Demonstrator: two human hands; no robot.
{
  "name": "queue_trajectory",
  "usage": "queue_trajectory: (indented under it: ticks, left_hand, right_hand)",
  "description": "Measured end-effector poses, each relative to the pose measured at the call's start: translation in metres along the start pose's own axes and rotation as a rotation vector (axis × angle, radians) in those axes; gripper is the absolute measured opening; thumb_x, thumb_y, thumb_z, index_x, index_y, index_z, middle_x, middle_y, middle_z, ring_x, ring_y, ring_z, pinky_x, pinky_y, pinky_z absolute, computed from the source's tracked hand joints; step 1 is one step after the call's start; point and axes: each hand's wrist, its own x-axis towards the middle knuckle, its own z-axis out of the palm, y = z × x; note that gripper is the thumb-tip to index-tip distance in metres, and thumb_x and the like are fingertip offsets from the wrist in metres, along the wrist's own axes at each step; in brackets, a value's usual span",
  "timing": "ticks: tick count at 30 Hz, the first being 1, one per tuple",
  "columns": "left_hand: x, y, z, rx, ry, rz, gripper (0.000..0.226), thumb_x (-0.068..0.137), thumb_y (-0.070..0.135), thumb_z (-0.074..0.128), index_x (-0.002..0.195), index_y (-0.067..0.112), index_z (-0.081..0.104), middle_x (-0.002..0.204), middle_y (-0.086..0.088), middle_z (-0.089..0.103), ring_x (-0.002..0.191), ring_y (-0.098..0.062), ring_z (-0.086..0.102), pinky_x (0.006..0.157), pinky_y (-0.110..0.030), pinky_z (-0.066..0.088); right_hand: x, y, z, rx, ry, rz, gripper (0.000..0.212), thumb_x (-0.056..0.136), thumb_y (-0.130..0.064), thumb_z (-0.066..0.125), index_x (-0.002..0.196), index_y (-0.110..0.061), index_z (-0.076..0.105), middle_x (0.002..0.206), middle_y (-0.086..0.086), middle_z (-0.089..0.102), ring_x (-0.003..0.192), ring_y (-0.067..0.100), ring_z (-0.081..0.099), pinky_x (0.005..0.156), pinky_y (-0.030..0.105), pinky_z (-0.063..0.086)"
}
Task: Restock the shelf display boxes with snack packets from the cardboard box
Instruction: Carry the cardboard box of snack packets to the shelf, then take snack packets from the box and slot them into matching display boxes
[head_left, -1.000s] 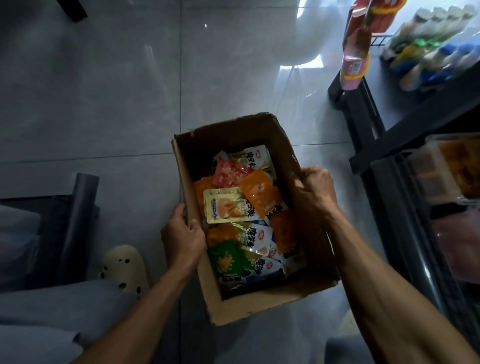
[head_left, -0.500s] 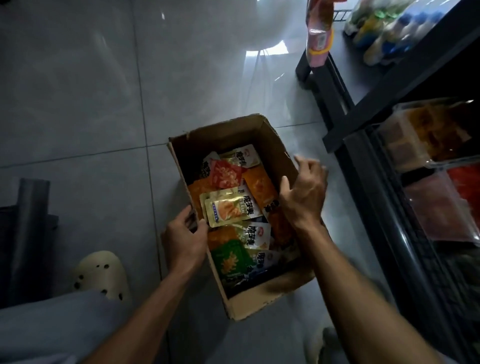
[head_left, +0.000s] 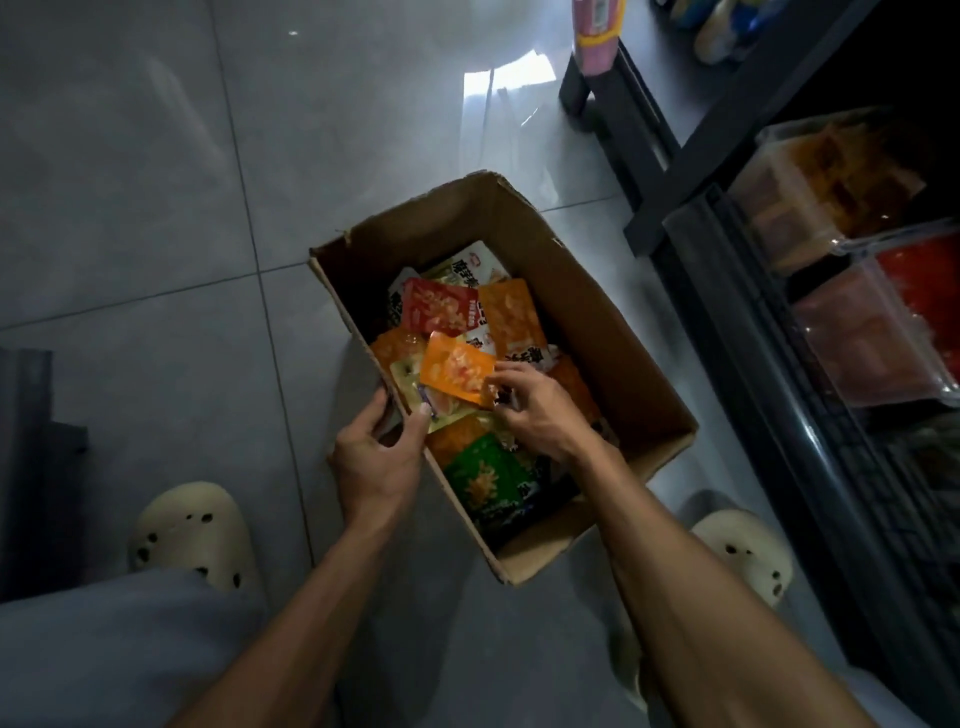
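Note:
An open cardboard box stands on the grey tiled floor, filled with several snack packets: red, orange, green and pale ones. My right hand is inside the box and pinches the corner of an orange packet, lifted above the pile. My left hand grips the box's left wall, thumb inside against a pale yellow packet. Clear plastic display boxes with orange and red packets sit on the dark shelf at the right.
A black shelf unit runs along the right side, with bottles on its upper level and a pink bottle at its corner. My two cream clogs flank the box. A dark object stands at the left edge.
My right hand left the box's right wall, reached into the box and took hold of an orange packet. The view shifted so the box sits further right and nearer.

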Motion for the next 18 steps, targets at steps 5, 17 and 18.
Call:
queue_trajectory:
  ticks: [5,17,18]
  left_hand:
    - [-0.007,-0.008,-0.004,0.017,-0.106,0.05,0.061,0.088,0.023,0.073,0.143,0.012,0.049,0.138,0.005,0.055,0.112,-0.001,0.051,0.067,0.006,0.038]
    - [-0.003,-0.015,0.008,-0.005,-0.125,0.081,0.066,0.086,0.019,0.074,0.145,0.009,0.044,0.115,0.014,0.046,0.103,0.005,0.047,0.06,0.008,0.036]
    - [-0.003,-0.016,0.01,-0.007,-0.132,0.085,0.066,0.086,0.02,0.074,0.145,0.01,0.044,0.115,0.015,0.047,0.096,0.013,0.048,0.061,0.008,0.036]
  right_hand:
    - [-0.005,-0.003,-0.007,0.053,0.099,0.007,0.052,0.089,-0.013,0.068,0.137,-0.024,0.054,0.133,-0.001,0.057,0.118,0.015,0.055,0.102,0.04,0.048]
    - [0.055,-0.012,-0.009,-0.634,-0.21,-0.15,0.097,0.086,-0.008,0.068,0.157,-0.021,0.003,0.165,0.003,0.005,0.152,0.025,-0.003,0.119,0.059,0.009]
    - [0.054,-0.012,-0.012,-0.696,-0.176,-0.171,0.093,0.086,-0.012,0.069,0.156,-0.019,0.008,0.162,0.007,0.017,0.15,0.029,0.008,0.119,0.058,0.011]
